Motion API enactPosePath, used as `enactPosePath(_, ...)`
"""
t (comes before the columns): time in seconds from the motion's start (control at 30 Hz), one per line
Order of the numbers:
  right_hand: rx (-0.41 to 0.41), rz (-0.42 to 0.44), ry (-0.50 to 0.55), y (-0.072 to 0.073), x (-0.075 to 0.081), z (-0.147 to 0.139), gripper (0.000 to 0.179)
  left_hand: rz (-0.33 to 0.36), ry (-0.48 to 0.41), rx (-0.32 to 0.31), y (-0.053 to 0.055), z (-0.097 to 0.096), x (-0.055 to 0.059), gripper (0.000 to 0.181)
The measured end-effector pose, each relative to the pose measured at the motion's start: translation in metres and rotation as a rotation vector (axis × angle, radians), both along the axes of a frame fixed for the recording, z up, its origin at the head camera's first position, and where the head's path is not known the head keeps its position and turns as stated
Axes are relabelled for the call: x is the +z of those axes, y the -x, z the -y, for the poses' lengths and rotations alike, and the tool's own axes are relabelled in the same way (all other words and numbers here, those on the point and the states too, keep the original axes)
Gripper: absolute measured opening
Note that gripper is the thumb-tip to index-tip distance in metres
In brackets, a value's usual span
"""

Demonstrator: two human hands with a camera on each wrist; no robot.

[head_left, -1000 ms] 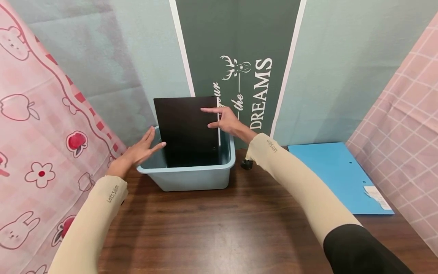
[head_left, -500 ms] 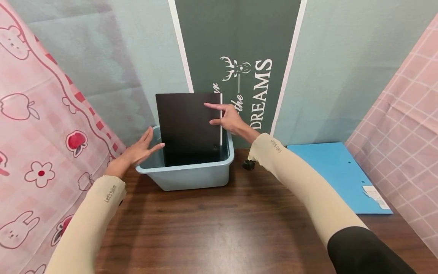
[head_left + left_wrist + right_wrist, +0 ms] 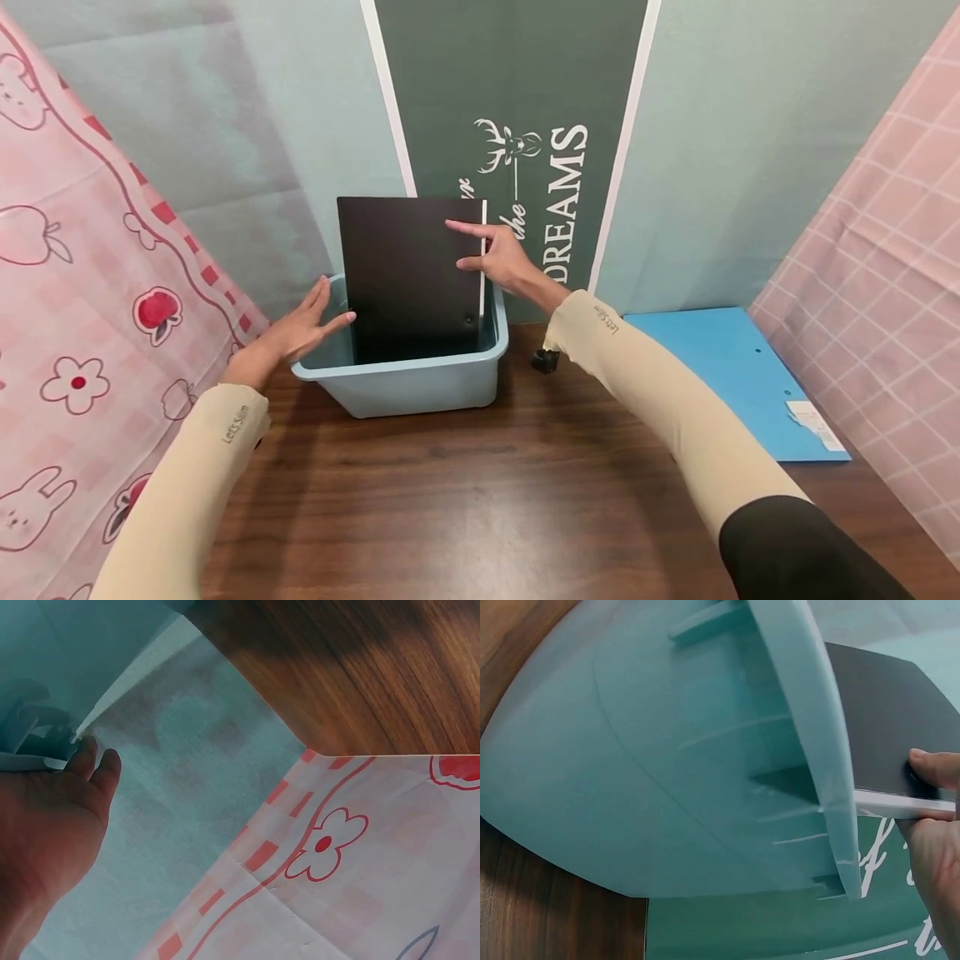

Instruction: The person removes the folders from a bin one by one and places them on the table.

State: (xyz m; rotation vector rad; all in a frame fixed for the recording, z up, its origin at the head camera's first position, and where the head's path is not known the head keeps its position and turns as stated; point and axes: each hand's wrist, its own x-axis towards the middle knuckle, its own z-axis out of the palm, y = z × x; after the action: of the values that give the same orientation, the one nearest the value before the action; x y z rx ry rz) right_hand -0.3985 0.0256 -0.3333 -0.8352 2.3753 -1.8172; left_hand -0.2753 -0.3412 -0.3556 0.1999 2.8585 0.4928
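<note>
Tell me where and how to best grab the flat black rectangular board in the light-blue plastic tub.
Pinch the board by its white right edge, where it rises above the tub, probably best from the right: its upper part stands clear, its lower part sits inside, and that edge looks thin enough to pinch.

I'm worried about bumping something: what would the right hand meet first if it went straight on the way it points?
Likely the white edge of the black panel that the right hand grips; the gap before it is hard to judge.
</note>
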Motion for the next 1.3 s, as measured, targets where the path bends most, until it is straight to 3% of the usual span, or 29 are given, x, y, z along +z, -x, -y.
enactPosePath(0.4, -0.039, -0.018, 0.031, -0.005, 0.01, -0.007, 0.069, 0.024, -0.007, -0.015, 0.004, 0.003, 0.002, 0.097)
enactPosePath(0.7, -0.055, 0.035, 0.097, -0.009, 0.017, -0.018, 0.069, 0.018, -0.016, -0.038, 0.006, 0.004, 0.004, 0.096)
enactPosePath(1.0, -0.093, -0.006, 0.121, -0.008, 0.022, -0.027, 0.067, 0.003, -0.029, -0.045, 0.007, 0.003, 0.003, 0.095)
enactPosePath(1.3, -0.061, 0.049, 0.24, -0.011, 0.025, -0.035, 0.068, -0.005, -0.042, -0.033, 0.008, 0.004, 0.0, 0.095)
